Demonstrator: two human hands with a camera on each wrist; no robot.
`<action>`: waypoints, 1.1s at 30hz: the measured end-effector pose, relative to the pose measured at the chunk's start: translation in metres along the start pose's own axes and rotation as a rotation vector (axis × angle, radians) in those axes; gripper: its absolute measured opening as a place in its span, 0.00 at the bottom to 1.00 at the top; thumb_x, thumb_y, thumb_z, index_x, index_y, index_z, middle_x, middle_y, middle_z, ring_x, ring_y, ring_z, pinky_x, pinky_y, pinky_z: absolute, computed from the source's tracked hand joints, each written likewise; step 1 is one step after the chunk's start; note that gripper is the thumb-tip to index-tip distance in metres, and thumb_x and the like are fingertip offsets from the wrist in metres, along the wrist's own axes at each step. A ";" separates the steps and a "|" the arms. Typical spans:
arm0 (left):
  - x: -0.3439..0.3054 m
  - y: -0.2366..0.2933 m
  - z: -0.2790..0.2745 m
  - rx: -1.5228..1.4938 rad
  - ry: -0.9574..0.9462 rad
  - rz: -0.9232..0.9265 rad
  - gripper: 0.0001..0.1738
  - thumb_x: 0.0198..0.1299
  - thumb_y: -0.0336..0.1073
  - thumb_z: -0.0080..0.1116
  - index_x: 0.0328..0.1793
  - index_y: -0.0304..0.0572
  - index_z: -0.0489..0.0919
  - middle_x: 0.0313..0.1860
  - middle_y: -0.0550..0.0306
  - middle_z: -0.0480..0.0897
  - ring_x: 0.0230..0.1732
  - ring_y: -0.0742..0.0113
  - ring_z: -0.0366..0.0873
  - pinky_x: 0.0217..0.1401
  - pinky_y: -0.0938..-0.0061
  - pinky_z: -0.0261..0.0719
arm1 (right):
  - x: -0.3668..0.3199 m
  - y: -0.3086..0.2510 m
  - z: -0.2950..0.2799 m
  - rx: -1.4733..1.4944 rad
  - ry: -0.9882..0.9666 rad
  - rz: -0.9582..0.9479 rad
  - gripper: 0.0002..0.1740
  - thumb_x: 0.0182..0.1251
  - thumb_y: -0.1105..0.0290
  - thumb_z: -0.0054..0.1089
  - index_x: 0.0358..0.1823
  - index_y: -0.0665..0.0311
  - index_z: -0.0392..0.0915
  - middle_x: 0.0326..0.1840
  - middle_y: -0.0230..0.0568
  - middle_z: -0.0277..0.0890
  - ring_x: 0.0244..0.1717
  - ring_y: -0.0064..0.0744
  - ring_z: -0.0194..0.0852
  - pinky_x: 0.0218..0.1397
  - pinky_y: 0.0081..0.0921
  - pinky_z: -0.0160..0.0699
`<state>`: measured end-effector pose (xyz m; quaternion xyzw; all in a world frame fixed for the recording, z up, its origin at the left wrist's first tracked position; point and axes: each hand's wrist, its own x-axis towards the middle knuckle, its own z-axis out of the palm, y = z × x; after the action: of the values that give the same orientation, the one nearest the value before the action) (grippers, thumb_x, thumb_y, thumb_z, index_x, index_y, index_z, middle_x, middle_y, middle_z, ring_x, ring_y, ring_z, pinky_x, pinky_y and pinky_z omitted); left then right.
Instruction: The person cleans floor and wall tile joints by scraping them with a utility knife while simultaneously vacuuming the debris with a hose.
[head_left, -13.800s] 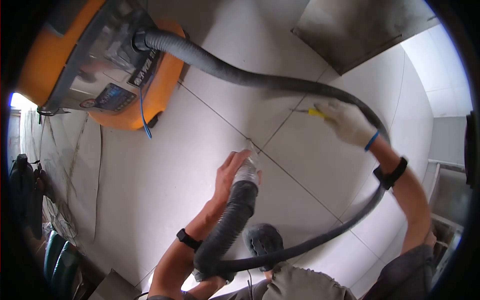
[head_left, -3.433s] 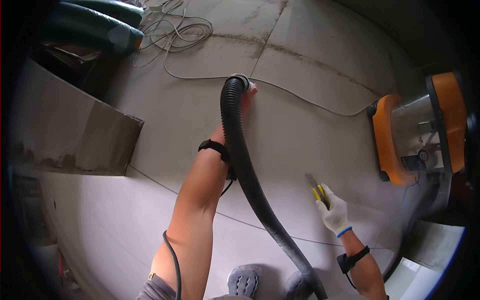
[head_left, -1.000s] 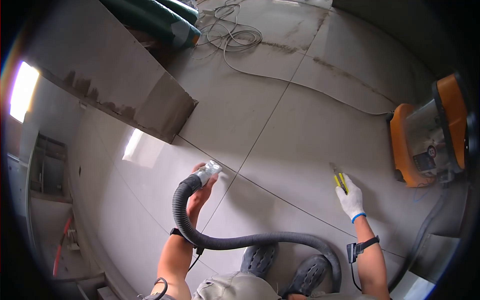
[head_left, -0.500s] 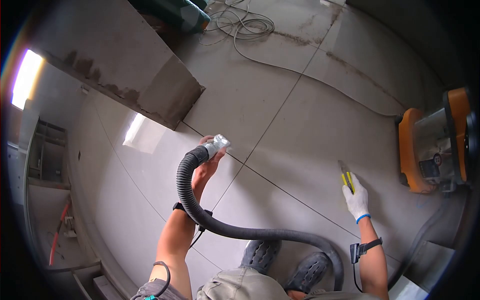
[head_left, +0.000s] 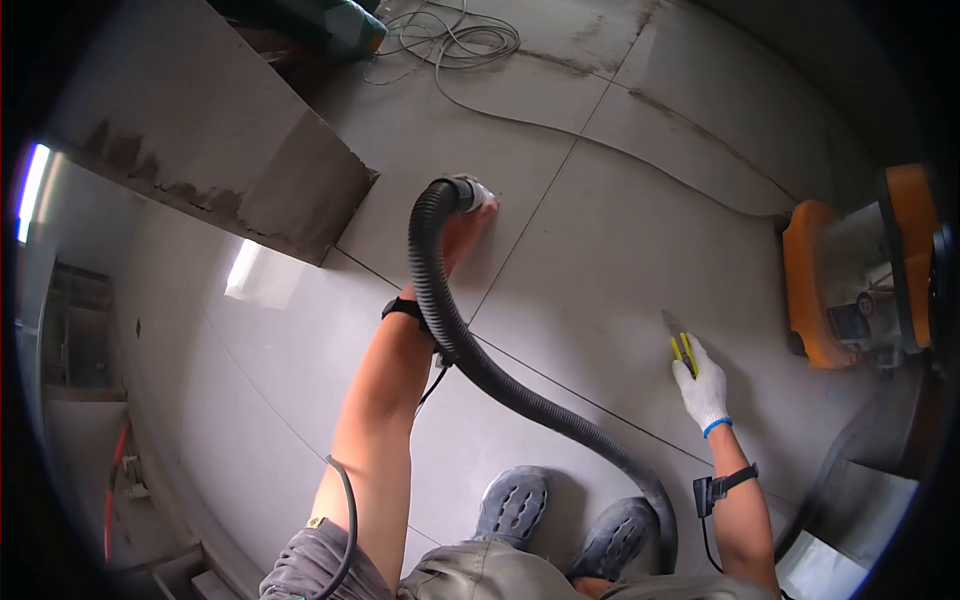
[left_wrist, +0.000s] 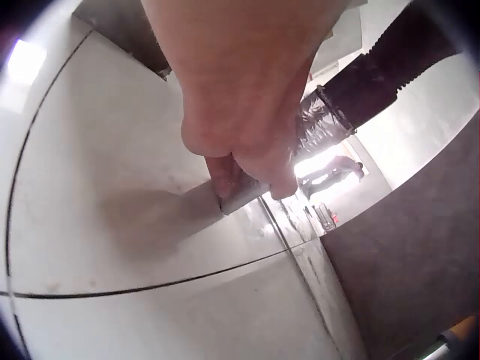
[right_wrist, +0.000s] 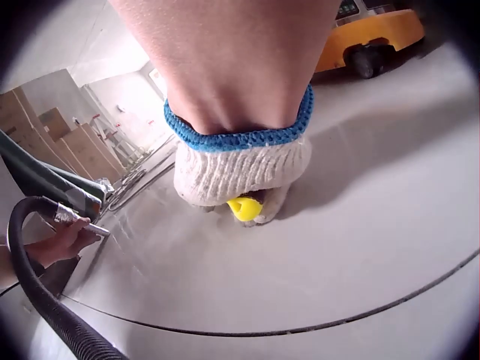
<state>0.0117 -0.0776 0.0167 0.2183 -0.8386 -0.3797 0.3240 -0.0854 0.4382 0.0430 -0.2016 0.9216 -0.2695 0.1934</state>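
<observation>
Left hand [head_left: 460,228] has pushed the nozzle [head_left: 472,190] out toward 12 o'clock, gripping it on the tile just beside the joint [head_left: 518,235] — suction reaches fresh floor. Right hand [head_left: 703,385], at 3 o'clock, clasps the knife [head_left: 681,347] — unmoved.

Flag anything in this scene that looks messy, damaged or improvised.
A loose cable lies tangled on the tiles at the far end. Dark smears run along a joint near it. The hose nozzle that the left hand grips is wrapped in crinkled silvery tape, which looks like a makeshift fix.
</observation>
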 end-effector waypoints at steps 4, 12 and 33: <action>-0.010 0.005 0.010 -0.480 -0.074 0.028 0.20 0.63 0.44 0.78 0.54 0.43 0.82 0.37 0.57 0.88 0.36 0.63 0.84 0.47 0.60 0.87 | 0.001 0.000 0.001 -0.006 0.012 -0.008 0.36 0.75 0.61 0.68 0.81 0.64 0.74 0.67 0.62 0.87 0.67 0.57 0.88 0.72 0.41 0.83; -0.111 0.068 0.020 -0.121 -0.355 -0.246 0.39 0.53 0.48 0.85 0.69 0.52 0.78 0.50 0.40 0.90 0.47 0.49 0.90 0.55 0.59 0.89 | -0.001 0.006 0.006 0.030 -0.019 0.055 0.37 0.76 0.58 0.67 0.82 0.64 0.73 0.68 0.63 0.85 0.68 0.58 0.87 0.72 0.43 0.83; -0.105 0.150 0.116 -0.383 -0.756 0.010 0.29 0.64 0.44 0.67 0.69 0.38 0.82 0.62 0.35 0.88 0.65 0.32 0.86 0.71 0.50 0.83 | 0.008 -0.017 -0.006 -0.213 -0.071 -0.136 0.33 0.73 0.64 0.66 0.78 0.61 0.74 0.61 0.57 0.85 0.60 0.63 0.86 0.66 0.50 0.84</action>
<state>-0.0160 0.1363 0.0354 -0.0043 -0.8137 -0.5805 0.0302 -0.0899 0.4237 0.0553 -0.2925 0.9218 -0.1752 0.1847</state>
